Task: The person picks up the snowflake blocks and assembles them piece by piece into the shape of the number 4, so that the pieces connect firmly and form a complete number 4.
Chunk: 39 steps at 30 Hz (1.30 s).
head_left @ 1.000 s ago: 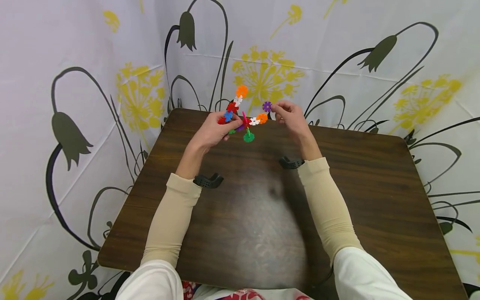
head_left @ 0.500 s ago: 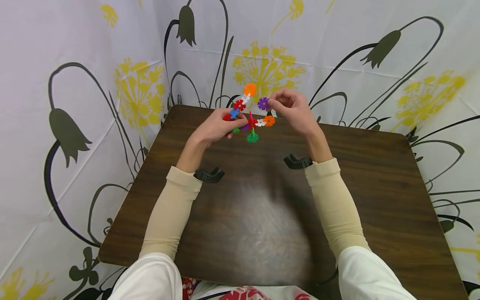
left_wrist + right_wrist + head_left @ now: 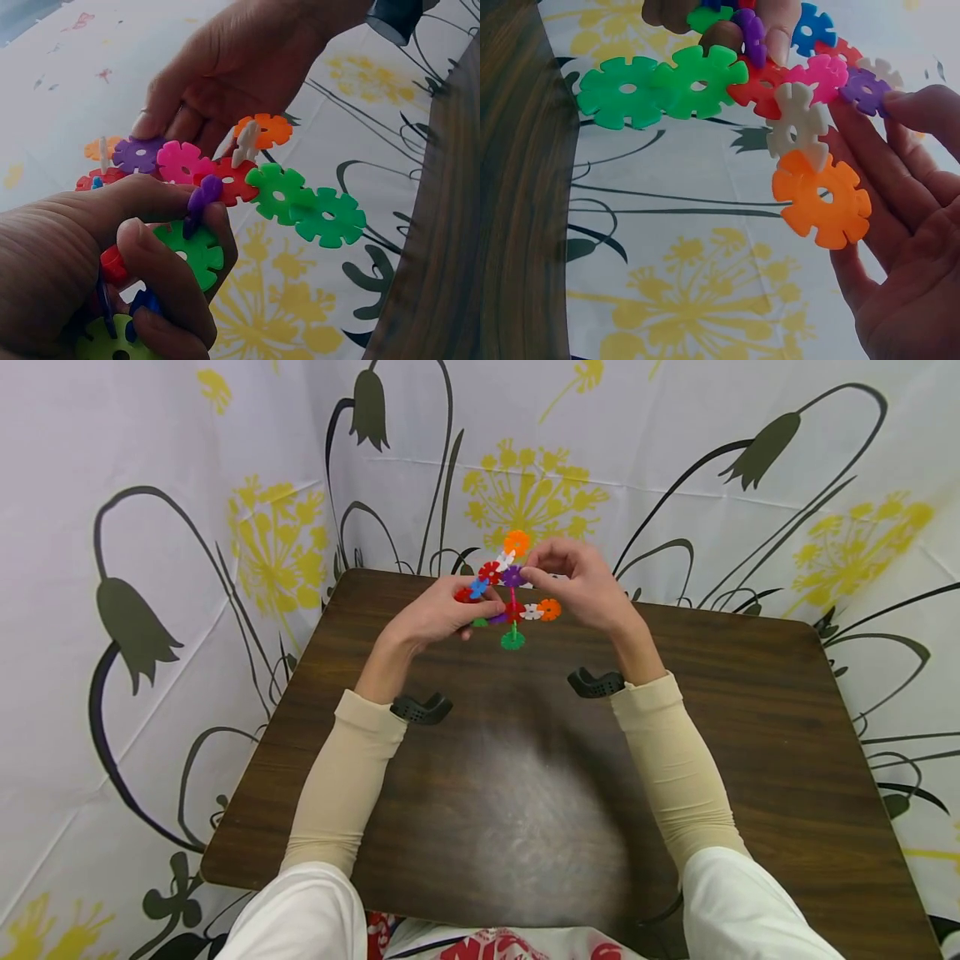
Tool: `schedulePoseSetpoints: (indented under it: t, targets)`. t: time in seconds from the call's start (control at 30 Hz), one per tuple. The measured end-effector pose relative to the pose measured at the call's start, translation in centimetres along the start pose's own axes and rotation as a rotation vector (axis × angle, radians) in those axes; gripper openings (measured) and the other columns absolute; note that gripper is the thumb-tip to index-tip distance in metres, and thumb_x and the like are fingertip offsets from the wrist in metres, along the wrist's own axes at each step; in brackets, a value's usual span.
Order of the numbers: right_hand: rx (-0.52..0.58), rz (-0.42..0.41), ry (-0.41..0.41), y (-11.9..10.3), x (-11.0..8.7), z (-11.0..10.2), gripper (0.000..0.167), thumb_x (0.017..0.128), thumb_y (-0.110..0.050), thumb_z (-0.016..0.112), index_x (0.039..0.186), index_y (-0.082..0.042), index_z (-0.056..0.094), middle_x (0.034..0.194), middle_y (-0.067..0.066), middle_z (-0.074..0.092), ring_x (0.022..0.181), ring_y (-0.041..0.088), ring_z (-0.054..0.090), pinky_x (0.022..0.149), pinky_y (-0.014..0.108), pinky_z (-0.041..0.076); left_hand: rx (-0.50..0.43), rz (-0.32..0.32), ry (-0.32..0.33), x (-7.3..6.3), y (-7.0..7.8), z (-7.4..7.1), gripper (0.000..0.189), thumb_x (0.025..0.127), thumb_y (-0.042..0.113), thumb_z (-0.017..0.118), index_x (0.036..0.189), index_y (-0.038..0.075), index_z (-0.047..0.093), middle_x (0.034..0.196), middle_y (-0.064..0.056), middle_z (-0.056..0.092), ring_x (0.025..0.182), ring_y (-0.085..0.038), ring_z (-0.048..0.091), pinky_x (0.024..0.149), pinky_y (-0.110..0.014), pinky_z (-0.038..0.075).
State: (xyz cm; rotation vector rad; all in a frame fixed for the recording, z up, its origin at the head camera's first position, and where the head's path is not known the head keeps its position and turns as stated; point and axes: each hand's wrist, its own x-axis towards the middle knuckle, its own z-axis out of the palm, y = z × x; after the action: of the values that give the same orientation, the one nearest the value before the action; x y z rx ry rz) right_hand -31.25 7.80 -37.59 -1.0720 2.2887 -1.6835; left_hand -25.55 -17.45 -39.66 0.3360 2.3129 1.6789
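Note:
My left hand [image 3: 435, 614] grips a build of interlocking plastic flower discs above the far part of the table. Its fingers and thumb close round the purple and green discs in the left wrist view. My right hand [image 3: 577, 585] pinches a purple flower disc [image 3: 512, 577] between thumb and fingers. That disc meets the edge of a pink disc [image 3: 180, 159] on the build; how deep the slots engage cannot be told. From a red disc [image 3: 240, 180], green discs [image 3: 607, 94] run one way, and a white disc [image 3: 780, 131] with an orange disc [image 3: 810, 214] another.
A dark wood-grain table [image 3: 480, 827] lies below both hands. A white curtain [image 3: 675, 410] with flower prints hangs round its far and left sides. Black wrist mounts [image 3: 422, 709] sit at both cuffs.
The right hand has brought the purple disc left and against the pink disc. The left hand has shifted slightly right with the build, whose orange end disc moved right too.

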Motion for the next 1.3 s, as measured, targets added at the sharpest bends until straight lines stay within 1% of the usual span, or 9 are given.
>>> schedulePoseSetpoints:
  t: [0.27,0.4,0.57,0.63,0.73,0.83,0.97,1.2,1.3]
  targets:
    - [-0.032,-0.034,-0.023,-0.2,0.1,0.0,0.013,0.103,-0.013,0.074,0.107,-0.001,0.071,0.102,0.008,0.073,0.101,0.031,0.069,0.089,0.030,0.055,0.012,-0.002,-0.017,0.1,0.0,-0.1,0.026,0.104,0.031,0.073,0.115,0.007,0.071,0.106,-0.011,0.066,0.056,-0.016,0.052,0.061,-0.025,0.049]
    - [-0.065,-0.051,-0.026,-0.2,0.1,0.3,0.014,0.103,-0.011,0.073,0.112,-0.001,0.072,0.105,0.010,0.074,0.101,0.024,0.071,0.093,0.031,0.057,-0.001,0.001,-0.025,0.2,-0.3,-0.1,0.026,0.104,0.031,0.073,0.114,0.007,0.070,0.103,-0.009,0.064,0.057,-0.017,0.052,0.061,-0.025,0.048]
    - [-0.145,-0.100,-0.042,-0.1,0.0,0.6,0.023,0.106,-0.013,0.069,0.127,-0.011,0.077,0.118,0.006,0.078,0.109,0.017,0.072,0.097,0.036,0.058,-0.057,0.014,-0.025,0.2,-0.8,0.1,0.024,0.104,0.029,0.074,0.115,0.008,0.071,0.100,-0.008,0.068,0.060,-0.019,0.050,0.060,-0.025,0.047]
    - [-0.165,-0.119,-0.042,-0.2,-0.1,0.8,0.025,0.107,-0.015,0.069,0.129,-0.015,0.078,0.122,0.003,0.078,0.111,0.015,0.071,0.098,0.034,0.057,-0.086,0.017,-0.017,0.2,-1.0,0.1,0.024,0.103,0.028,0.074,0.116,0.007,0.072,0.101,-0.008,0.071,0.061,-0.019,0.051,0.060,-0.025,0.047]
    - [-0.174,-0.134,-0.019,-0.3,-0.3,1.1,0.025,0.106,-0.017,0.070,0.130,-0.017,0.079,0.123,0.000,0.079,0.109,0.012,0.069,0.094,0.030,0.056,-0.126,0.014,-0.002,0.3,-1.1,0.3,0.024,0.103,0.028,0.075,0.115,0.006,0.074,0.103,-0.009,0.074,0.063,-0.021,0.062,0.063,-0.026,0.052]
    - [-0.181,-0.141,0.014,-0.2,-0.5,1.4,0.025,0.106,-0.018,0.071,0.130,-0.015,0.079,0.122,-0.003,0.079,0.104,0.009,0.068,0.089,0.026,0.054,-0.174,0.002,0.007,0.3,-1.4,0.4,0.024,0.104,0.027,0.074,0.114,0.005,0.074,0.106,-0.010,0.076,0.076,-0.024,0.077,0.074,-0.033,0.060]
    - [-0.180,-0.170,0.039,0.1,-0.7,1.9,0.026,0.106,-0.019,0.071,0.130,-0.013,0.078,0.121,-0.002,0.079,0.100,0.009,0.069,0.086,0.026,0.054,-0.233,0.002,0.014,0.3,-1.6,0.6,0.023,0.105,0.025,0.073,0.114,0.004,0.073,0.105,-0.011,0.079,0.091,-0.028,0.081,0.086,-0.040,0.063]
    - [-0.159,-0.204,0.086,0.7,-0.7,2.7,0.028,0.106,-0.017,0.070,0.133,-0.012,0.076,0.120,0.000,0.078,0.097,0.011,0.067,0.079,0.025,0.054,-0.286,0.029,0.045,0.2,-1.7,0.9,0.022,0.105,0.022,0.073,0.114,0.002,0.073,0.103,-0.010,0.078,0.086,-0.026,0.080,0.077,-0.031,0.060]
    - [-0.142,-0.212,0.106,0.9,-0.7,3.1,0.029,0.107,-0.015,0.068,0.135,-0.014,0.076,0.121,0.002,0.077,0.096,0.012,0.065,0.080,0.024,0.057,-0.293,0.047,0.047,0.1,-1.5,0.9,0.021,0.104,0.021,0.073,0.114,0.002,0.073,0.100,-0.009,0.078,0.082,-0.023,0.078,0.075,-0.029,0.059]
